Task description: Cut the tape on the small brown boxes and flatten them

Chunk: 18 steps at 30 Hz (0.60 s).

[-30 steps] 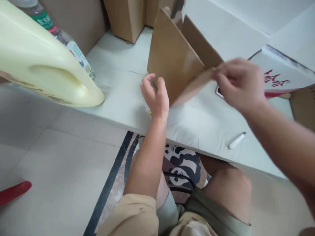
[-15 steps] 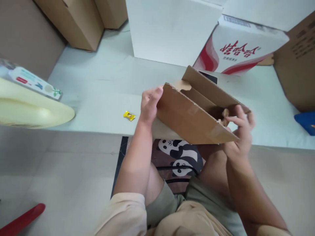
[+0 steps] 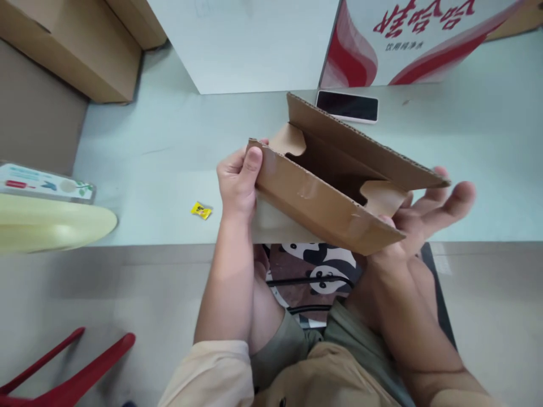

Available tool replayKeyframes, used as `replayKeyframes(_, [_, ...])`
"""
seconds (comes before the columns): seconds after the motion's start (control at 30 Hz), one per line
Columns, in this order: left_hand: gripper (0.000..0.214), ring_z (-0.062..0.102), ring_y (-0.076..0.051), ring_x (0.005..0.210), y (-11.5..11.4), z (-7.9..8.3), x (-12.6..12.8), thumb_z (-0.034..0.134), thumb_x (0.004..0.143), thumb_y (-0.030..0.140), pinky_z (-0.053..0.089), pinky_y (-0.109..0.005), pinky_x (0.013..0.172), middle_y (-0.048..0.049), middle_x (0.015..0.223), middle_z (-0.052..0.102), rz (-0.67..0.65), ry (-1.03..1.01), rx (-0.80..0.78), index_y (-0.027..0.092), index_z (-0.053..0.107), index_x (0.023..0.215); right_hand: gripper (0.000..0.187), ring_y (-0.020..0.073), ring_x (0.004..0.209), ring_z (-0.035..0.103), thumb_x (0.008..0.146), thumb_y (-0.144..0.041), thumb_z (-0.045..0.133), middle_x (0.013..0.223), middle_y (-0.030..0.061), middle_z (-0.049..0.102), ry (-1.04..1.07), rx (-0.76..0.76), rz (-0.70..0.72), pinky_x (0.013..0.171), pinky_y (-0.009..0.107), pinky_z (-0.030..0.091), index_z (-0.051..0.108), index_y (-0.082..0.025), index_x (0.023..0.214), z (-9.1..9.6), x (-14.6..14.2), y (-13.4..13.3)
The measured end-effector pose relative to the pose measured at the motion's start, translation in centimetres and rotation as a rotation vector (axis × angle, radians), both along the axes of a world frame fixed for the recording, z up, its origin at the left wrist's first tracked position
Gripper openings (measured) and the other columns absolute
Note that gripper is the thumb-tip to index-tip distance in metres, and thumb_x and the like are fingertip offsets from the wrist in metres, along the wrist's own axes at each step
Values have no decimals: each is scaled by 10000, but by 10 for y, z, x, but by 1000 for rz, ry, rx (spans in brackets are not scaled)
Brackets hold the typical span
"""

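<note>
An open cardboard box (image 3: 326, 209), brown and shallow, is held tilted above the table's front edge. Its two long flaps stand up, and the small end flaps (image 3: 384, 196) lean over the opening; part of the inside is dark. My left hand (image 3: 240, 183) grips the box's left end, thumb on the front panel. At the right end, my right hand (image 3: 418, 217) holds the box, its thumb by the front panel's corner and some fingers stretched out past the end. Left of my left hand, a small yellow wrapped candy (image 3: 201, 211) lies on the table.
A phone (image 3: 348, 106) lies behind the box. Farther back stand a white box (image 3: 254, 45) and a red-and-white printed carton (image 3: 407, 51). Brown cartons (image 3: 93, 51) and a pale yellow rounded object (image 3: 55, 223) are on the left. Red legs (image 3: 97, 367) show on the floor.
My right hand's fingers have come out of the box opening and spread beyond its right end. The right end flap now shows upright. The view has shifted, uncovering the phone.
</note>
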<state>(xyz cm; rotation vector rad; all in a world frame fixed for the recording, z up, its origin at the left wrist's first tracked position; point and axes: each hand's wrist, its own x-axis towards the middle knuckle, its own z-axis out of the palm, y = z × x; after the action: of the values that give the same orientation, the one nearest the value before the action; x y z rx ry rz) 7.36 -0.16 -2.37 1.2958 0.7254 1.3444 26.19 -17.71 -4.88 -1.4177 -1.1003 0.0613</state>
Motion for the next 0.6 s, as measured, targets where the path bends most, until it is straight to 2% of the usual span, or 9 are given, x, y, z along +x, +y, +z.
replayKeyframes(0.1, [387, 720, -229, 1058, 1, 0, 1, 716, 811, 634, 557, -396, 956, -9, 943, 754, -16, 19, 28, 247, 714, 790, 656, 272, 1256, 532, 843, -557, 621, 1314, 45, 505, 30, 181, 33, 1073, 544, 480, 386, -422, 1441, 0, -3, 3])
replayKeyframes(0.17, [319, 703, -230, 1106, 2, 3, 1, 748, 813, 576, 543, -402, 999, -8, 1073, 756, -40, 27, 59, 279, 732, 928, 470, 255, 1194, 563, 867, -506, 604, 1216, 38, 538, 28, 179, 48, 1109, 558, 462, 515, -380, 1312, 0, -5, 4])
replayKeyframes(0.27, [436, 644, -261, 1237, 4, 7, 3, 804, 758, 568, 491, -449, 1108, -4, 1226, 719, -53, 23, 90, 318, 693, 1098, 255, 255, 1189, 555, 913, -458, 525, 1119, 36, 518, 5, 174, 41, 1160, 591, 411, 596, -323, 1117, 1, -7, 3])
replayKeyframes(0.33, [445, 616, -286, 1282, 5, 7, 3, 810, 745, 581, 450, -492, 1166, -2, 1231, 718, -47, 28, 109, 301, 704, 1074, 259, 264, 1197, 542, 941, -467, 443, 1102, 42, 491, -7, 140, 21, 1167, 612, 389, 612, -294, 1035, 0, -8, 2])
replayKeyframes(0.47, [279, 531, -325, 1393, 3, 5, 4, 752, 819, 542, 383, -513, 1232, 11, 1237, 720, -28, 98, 122, 284, 749, 925, 475, 292, 1171, 531, 965, -595, 240, 1075, 67, 449, -81, 92, -57, 1123, 637, 402, 593, -278, 981, -2, -9, -1])
replayKeyframes(0.6, [285, 570, -358, 1336, -1, 5, 7, 710, 840, 535, 407, -547, 1202, -18, 1209, 741, -72, 105, 141, 258, 767, 871, 411, 296, 1125, 547, 944, -600, 314, 1074, 73, 444, -114, 65, -78, 1078, 628, 445, 567, -277, 961, -1, -9, -2])
